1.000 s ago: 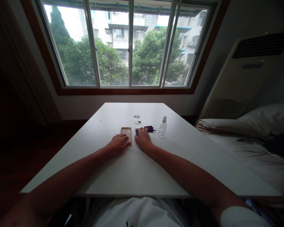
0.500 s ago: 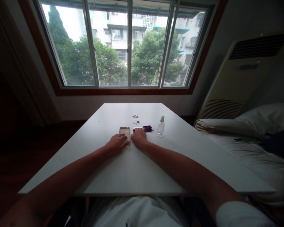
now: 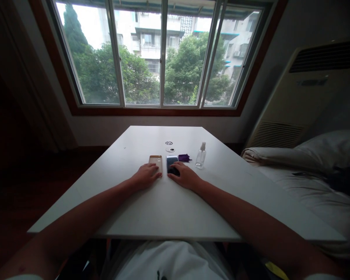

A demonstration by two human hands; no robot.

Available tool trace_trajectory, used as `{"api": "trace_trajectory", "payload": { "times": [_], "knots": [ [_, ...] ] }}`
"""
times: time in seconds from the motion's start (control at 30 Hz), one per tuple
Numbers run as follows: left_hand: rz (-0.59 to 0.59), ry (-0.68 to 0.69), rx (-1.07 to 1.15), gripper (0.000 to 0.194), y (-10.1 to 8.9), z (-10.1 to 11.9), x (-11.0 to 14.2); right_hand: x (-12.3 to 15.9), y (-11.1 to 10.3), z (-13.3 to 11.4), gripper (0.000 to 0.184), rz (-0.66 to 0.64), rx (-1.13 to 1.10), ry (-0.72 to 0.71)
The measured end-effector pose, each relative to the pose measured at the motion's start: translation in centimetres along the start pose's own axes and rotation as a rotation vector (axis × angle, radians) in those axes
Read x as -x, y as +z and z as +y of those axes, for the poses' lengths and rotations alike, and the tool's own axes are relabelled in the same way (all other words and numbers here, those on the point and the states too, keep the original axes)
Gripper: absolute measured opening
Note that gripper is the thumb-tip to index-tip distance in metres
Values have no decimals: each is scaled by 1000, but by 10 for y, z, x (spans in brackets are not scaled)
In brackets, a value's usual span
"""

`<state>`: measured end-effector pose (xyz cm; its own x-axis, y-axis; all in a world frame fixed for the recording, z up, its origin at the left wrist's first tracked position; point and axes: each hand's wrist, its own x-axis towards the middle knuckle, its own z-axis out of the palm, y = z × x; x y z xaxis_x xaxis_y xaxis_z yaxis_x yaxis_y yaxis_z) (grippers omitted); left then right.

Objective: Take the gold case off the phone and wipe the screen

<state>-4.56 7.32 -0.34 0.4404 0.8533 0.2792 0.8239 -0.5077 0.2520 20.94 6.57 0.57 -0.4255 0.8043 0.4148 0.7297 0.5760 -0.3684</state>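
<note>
On the white table, a gold-edged phone case (image 3: 155, 159) lies flat, and my left hand (image 3: 147, 175) rests over its lower left part with the fingers spread. Just right of the case is a phone (image 3: 172, 160) with a dark screen facing up. My right hand (image 3: 184, 175) lies over the phone's lower right side, thumb and fingers apart. A crumpled purple cloth (image 3: 184, 158) sits beside the phone, above my right hand. Farther right stands a clear spray bottle (image 3: 201, 156), upright.
Two round stickers or discs, a patterned one (image 3: 168, 143) and a pale one (image 3: 170, 149), lie beyond the phone. The white table (image 3: 163, 217) reaches toward a window. At the right are a bed or sofa (image 3: 280, 179) and an air conditioner (image 3: 303, 97).
My right hand has shifted right and opened out, uncovering the phone's screen. My left hand stays on the phone case. The view has shifted slightly.
</note>
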Motion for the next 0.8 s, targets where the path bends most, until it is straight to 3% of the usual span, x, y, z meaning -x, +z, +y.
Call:
{"api": "trace_trajectory", "payload": {
  "times": [0.47, 0.63, 0.8],
  "knots": [
    [15, -8, 25, 58, -10, 9, 6, 2, 4, 8, 41, 71, -40, -46],
    [80, 134, 81, 47, -22, 45, 29, 22, -19, -13, 33, 76, -74, -124],
    [-20, 300, 146, 36, -26, 89, 48, 50, -36, -31, 28, -56, -108, -272]
  ]
}}
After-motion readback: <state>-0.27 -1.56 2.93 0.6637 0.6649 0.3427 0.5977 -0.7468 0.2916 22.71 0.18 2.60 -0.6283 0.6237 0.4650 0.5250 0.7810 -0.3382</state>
